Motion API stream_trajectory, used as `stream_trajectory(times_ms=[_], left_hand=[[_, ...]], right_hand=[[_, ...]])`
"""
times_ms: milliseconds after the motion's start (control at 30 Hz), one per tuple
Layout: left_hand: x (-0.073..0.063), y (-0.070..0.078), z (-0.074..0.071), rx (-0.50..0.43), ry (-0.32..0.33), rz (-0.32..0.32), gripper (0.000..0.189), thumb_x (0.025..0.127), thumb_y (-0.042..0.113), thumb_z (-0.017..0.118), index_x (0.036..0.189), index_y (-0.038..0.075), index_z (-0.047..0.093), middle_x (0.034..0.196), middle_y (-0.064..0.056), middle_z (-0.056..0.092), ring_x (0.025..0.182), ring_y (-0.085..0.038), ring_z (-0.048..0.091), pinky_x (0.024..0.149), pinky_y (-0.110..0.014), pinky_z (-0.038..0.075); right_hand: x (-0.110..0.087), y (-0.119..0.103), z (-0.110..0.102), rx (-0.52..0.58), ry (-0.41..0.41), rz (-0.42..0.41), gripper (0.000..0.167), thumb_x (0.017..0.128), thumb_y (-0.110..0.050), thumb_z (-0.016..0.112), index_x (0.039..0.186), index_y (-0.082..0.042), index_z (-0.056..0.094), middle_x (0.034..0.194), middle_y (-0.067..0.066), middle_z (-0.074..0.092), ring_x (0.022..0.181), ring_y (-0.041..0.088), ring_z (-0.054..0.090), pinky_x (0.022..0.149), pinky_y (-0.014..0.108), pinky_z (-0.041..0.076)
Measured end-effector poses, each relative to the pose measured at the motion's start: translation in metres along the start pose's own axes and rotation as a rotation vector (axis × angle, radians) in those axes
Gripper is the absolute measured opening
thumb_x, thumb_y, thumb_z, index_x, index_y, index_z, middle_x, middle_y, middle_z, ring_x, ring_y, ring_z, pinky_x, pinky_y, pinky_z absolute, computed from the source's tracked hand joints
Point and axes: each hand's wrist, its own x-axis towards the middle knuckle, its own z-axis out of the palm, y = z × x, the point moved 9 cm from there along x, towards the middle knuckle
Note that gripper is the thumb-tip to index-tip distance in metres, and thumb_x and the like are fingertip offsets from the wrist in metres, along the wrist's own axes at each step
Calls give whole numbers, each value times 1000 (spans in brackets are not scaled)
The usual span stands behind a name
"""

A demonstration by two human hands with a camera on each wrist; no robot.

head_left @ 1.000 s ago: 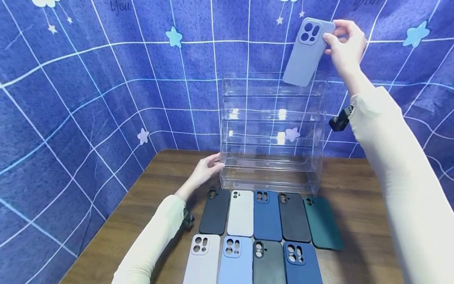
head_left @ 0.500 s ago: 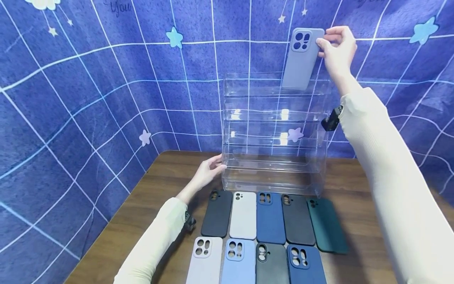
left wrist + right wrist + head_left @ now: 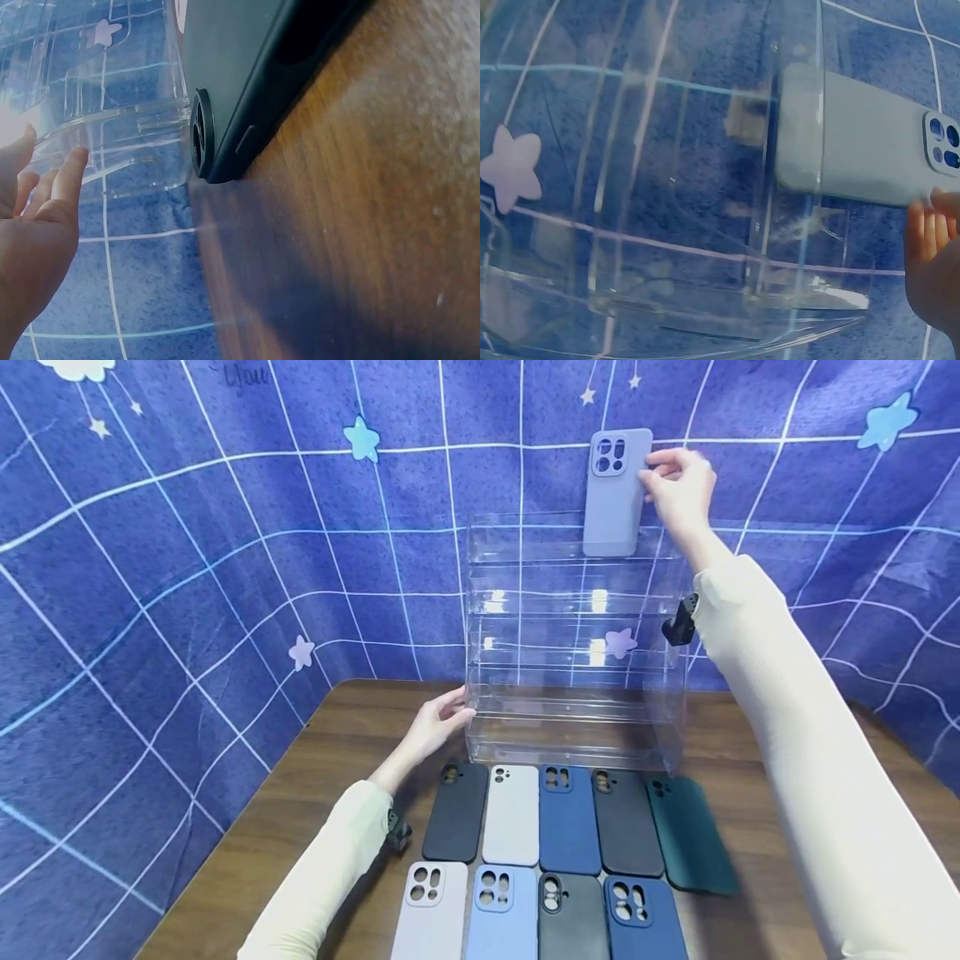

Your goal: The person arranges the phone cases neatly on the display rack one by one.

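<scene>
A pale blue-grey phone case (image 3: 617,510) stands upright, camera cutouts at the top, its lower end behind the front lip of the top tier of a clear tiered display rack (image 3: 570,702). At the case's right edge is my right hand (image 3: 684,497), its fingertips touching or just beside that edge with a small gap between thumb and fingers. Low on the rack's left side my left hand (image 3: 435,724) rests with extended, relaxed fingers. In the left wrist view those fingers (image 3: 71,176) lie close by the clear plastic.
Two rows of phone cases lie before the rack, among them a black case (image 3: 456,814), a white case (image 3: 512,814) and a dark green case (image 3: 690,835). They are on a wooden table (image 3: 300,810). A blue gridded cloth (image 3: 375,552) hangs behind.
The pale case has moved left and down from above the rack into the top tier, going from tilted to upright. My right thumb has slid off its face to the edge. The left hand stays put.
</scene>
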Motion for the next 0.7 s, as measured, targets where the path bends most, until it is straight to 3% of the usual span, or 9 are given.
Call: stream_trajectory(times_ms=[100, 167, 267, 367, 500, 700], left_hand=[[-3, 3, -1, 9, 4, 2, 52, 91, 8, 61, 136, -9, 41, 123, -28, 57, 112, -37, 58, 95, -38, 50], [-3, 3, -1, -1, 3, 1, 52, 90, 9, 61, 136, -8, 41, 124, -28, 56, 112, -37, 58, 96, -40, 49], [-2, 1, -1, -17, 2, 6, 52, 90, 9, 61, 136, -8, 41, 125, -28, 56, 113, -38, 57, 96, -42, 49], [4, -13, 0, -34, 8, 8, 53, 90, 11, 62, 137, -6, 42, 126, -27, 56, 113, -37, 57, 96, -42, 49], [11, -31, 1, -20, 25, 11, 55, 90, 16, 64, 137, -1, 43, 127, -23, 57, 111, -34, 59, 94, -37, 51], [13, -31, 0, -19, 30, 23, 54, 89, 16, 64, 137, -1, 44, 127, -21, 57, 110, -34, 60, 93, -35, 52]], right_hand=[[-7, 7, 9, 95, -87, 47, 39, 85, 0, 62, 123, 7, 56, 71, -5, 64, 57, 3, 63, 59, 14, 55], [-12, 9, 14, 151, -128, 77, 44, 87, -2, 61, 129, 5, 52, 81, -1, 70, 67, 5, 67, 68, 17, 56], [-17, 11, 18, 124, -164, 107, 46, 89, -9, 62, 132, 1, 51, 108, 7, 70, 83, 6, 68, 84, 23, 54], [-22, 11, 20, 58, -190, 116, 45, 91, -15, 62, 132, -2, 51, 125, 16, 59, 95, 9, 67, 94, 27, 50], [-27, 12, 19, 32, -204, 106, 44, 92, -17, 60, 132, -1, 52, 128, 17, 57, 105, 13, 65, 98, 30, 47], [-31, 5, 16, -18, -217, 72, 42, 94, -20, 57, 131, -1, 52, 127, 13, 59, 114, 18, 60, 100, 34, 46]])
